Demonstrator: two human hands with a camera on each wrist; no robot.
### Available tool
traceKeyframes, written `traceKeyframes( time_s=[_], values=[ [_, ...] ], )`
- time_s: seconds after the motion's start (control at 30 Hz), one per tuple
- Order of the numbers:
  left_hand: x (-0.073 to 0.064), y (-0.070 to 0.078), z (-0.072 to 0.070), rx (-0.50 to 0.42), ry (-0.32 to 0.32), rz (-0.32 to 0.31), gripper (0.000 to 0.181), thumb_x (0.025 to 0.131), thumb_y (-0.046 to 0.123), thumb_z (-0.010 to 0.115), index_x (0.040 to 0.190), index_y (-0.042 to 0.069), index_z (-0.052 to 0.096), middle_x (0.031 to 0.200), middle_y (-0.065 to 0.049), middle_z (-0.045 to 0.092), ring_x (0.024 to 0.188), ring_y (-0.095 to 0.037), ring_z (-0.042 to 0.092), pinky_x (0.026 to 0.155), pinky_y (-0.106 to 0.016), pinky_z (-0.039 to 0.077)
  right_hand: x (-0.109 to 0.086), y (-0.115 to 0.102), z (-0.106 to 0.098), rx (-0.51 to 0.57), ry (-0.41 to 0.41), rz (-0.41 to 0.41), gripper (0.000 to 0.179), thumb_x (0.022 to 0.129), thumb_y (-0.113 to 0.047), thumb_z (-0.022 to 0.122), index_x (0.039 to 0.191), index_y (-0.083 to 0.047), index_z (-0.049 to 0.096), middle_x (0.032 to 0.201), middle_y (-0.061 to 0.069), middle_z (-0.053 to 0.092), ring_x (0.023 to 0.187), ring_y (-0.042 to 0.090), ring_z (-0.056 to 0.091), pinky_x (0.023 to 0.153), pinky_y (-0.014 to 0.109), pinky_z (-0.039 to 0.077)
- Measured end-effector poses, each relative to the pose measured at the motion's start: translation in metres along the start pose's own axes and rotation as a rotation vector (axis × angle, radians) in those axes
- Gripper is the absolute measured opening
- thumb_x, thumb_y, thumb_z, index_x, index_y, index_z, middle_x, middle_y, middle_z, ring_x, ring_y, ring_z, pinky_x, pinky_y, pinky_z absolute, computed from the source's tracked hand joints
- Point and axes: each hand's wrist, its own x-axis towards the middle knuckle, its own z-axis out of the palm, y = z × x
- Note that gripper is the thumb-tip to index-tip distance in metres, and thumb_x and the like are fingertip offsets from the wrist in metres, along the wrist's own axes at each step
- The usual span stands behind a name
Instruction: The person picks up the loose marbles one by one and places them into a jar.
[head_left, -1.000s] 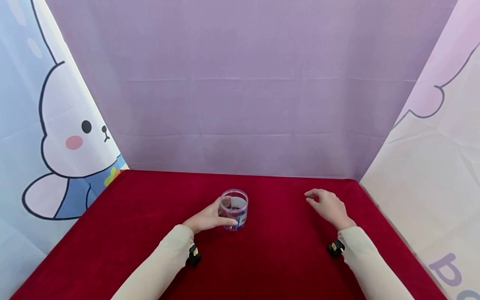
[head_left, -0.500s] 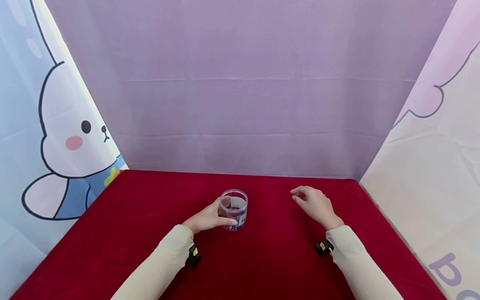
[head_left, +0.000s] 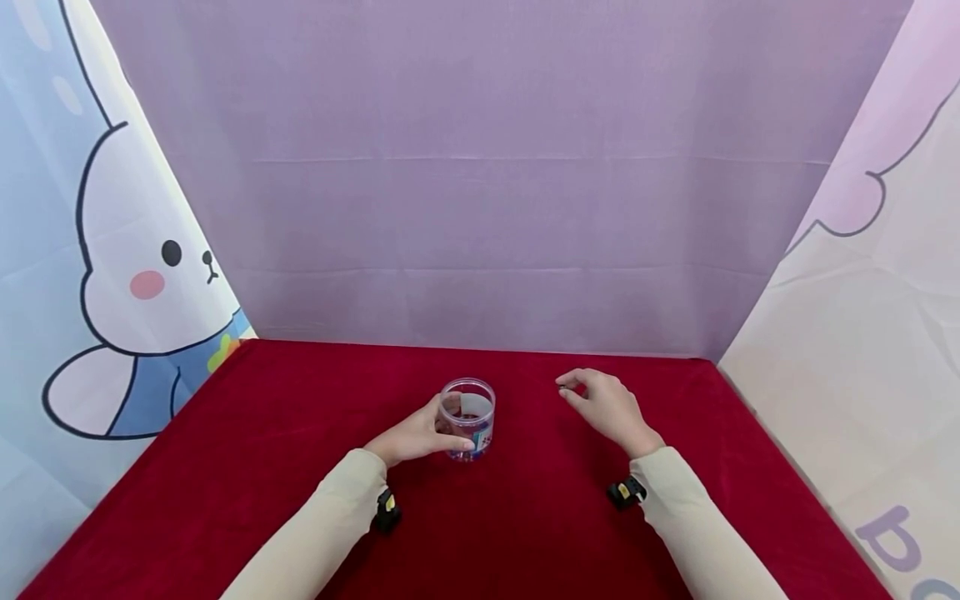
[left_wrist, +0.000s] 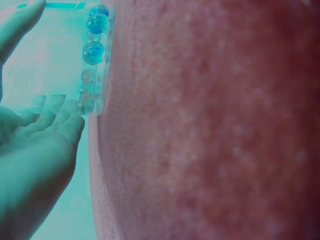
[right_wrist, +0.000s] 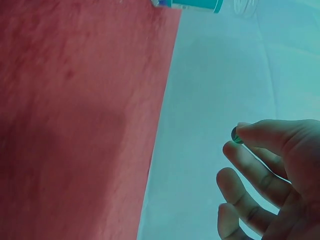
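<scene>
A clear plastic jar stands upright on the red cloth, its mouth uncovered. My left hand grips it from the left side, thumb in front. In the left wrist view several glass marbles, some blue, lie along the jar's bottom. To the right of the jar, my right hand is raised over the cloth. Between its thumb and forefinger it pinches a small dark-green marble, seen best in the right wrist view. The other fingers of that hand are loosely bent.
Red cloth covers the table. A purple curtain hangs behind its far edge. Printed sheets close off both sides, a bunny-patterned sheet at the left and a pale sheet at the right.
My right hand has travelled left toward the jar, rising slightly in view, with the marble pinched in its fingers. The left hand and jar have stayed in place.
</scene>
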Motion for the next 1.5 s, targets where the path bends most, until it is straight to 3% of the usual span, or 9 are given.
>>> traceKeyframes(
  time_s=[0.33, 0.93, 1.5],
  values=[
    [0.001, 0.000, 0.000, 0.008, 0.001, 0.010, 0.087, 0.086, 0.036, 0.081, 0.152, 0.013, 0.030, 0.142, -0.006, 0.048, 0.130, -0.027, 0.044, 0.105, -0.054, 0.041, 0.008, -0.022, 0.008, 0.036, -0.005, -0.050, 0.021, 0.093, -0.018, 0.074, 0.114, -0.018, 0.074, 0.104, -0.004, 0.070, 0.076, 0.013, 0.059, 0.052, 0.031, 0.047],
    [0.005, -0.001, -0.002, 0.000, 0.001, 0.017, 0.086, 0.085, 0.035, 0.081, 0.151, 0.015, 0.031, 0.143, -0.005, 0.047, 0.131, -0.026, 0.044, 0.106, -0.056, 0.039, 0.015, -0.068, 0.027, 0.067, 0.016, -0.171, 0.021, 0.094, -0.024, 0.073, 0.114, -0.024, 0.074, 0.106, -0.008, 0.068, 0.075, 0.006, 0.057, 0.059, 0.025, 0.051],
    [0.001, 0.001, 0.000, 0.002, -0.008, 0.020, 0.087, 0.088, 0.034, 0.079, 0.153, 0.012, 0.027, 0.144, -0.007, 0.045, 0.130, -0.026, 0.044, 0.107, -0.053, 0.039, 0.012, -0.092, 0.049, 0.106, 0.001, -0.284, 0.022, 0.092, -0.019, 0.075, 0.114, -0.016, 0.074, 0.102, -0.007, 0.068, 0.073, 0.006, 0.056, 0.057, 0.022, 0.050]
  ],
)
